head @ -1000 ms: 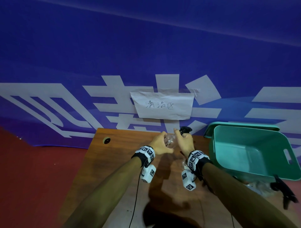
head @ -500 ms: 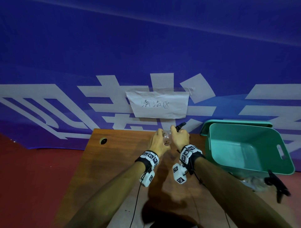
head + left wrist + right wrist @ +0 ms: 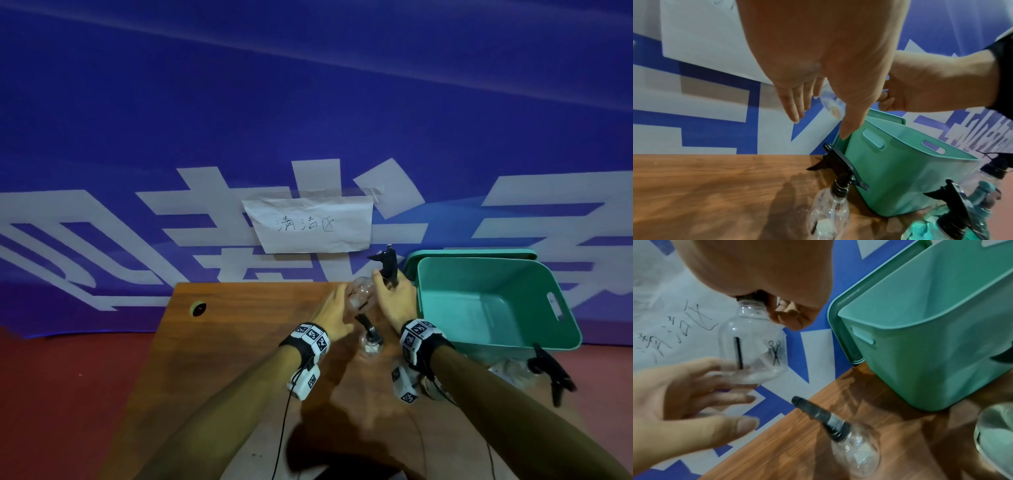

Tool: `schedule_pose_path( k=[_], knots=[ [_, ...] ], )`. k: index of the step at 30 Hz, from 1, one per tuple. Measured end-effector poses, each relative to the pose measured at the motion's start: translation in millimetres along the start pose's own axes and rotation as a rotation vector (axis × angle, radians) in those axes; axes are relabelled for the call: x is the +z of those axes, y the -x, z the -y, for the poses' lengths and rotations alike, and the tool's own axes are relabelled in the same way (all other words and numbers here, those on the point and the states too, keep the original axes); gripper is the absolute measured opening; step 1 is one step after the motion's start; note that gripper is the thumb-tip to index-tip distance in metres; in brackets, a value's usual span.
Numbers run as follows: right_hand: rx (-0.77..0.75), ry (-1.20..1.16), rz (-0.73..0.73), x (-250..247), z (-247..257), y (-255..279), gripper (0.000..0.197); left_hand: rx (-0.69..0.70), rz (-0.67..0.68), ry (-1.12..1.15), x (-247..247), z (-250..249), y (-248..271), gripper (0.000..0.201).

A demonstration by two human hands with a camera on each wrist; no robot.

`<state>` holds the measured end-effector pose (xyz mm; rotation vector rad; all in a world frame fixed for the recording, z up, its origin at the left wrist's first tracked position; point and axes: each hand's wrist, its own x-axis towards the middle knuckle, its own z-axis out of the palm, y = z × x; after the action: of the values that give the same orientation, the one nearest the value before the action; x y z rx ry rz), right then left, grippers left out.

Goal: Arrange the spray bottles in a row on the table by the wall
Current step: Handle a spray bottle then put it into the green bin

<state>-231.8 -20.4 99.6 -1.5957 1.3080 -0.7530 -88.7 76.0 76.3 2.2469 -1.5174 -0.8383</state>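
Observation:
A clear spray bottle (image 3: 359, 294) (image 3: 754, 350) with a black trigger head hangs upright in the air close to the wall. My right hand (image 3: 394, 298) (image 3: 785, 316) grips its neck just under the trigger. Straight, spread fingers of my left hand (image 3: 334, 310) (image 3: 694, 391) (image 3: 818, 105) touch the bottle's lower side and base. Below my hands a second clear spray bottle (image 3: 371, 339) (image 3: 830, 209) (image 3: 855, 446) stands on the wooden table (image 3: 239, 342). A teal spray bottle (image 3: 953, 219) (image 3: 995, 434) stands nearer to me, by my right wrist.
A teal plastic basket (image 3: 496, 301) (image 3: 890, 178) (image 3: 931, 353) sits at the table's back right against the blue wall, its lid behind it. Another clear bottle with a black trigger (image 3: 548, 373) lies in front of the basket. A paper note (image 3: 308, 224) hangs on the wall.
Both hands have lifted the clear bottle slightly and turned it upright, so its trigger head now points up. The standing bottle beneath them has come into view.

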Motion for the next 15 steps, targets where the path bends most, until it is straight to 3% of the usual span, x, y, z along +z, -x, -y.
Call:
schedule_pose_path(
  k=[3,9,12,15],
  knots=[
    [-0.106,0.098,-0.079,-16,-13,-9,0.025,-0.023,0.077,-0.024,18,-2,-5,0.099],
    [-0.136,0.186,-0.107,-40,-32,-18,0.023,0.166,0.107,-0.348,46,-16,-10,0.059],
    [-0.151,0.206,-0.081,-44,-41,-19,0.02,0.235,0.119,-0.515,53,-19,-17,0.058],
    [-0.158,0.259,-0.044,-42,-52,-20,0.018,0.219,0.153,-0.624,56,-22,-24,0.055]
  ],
)
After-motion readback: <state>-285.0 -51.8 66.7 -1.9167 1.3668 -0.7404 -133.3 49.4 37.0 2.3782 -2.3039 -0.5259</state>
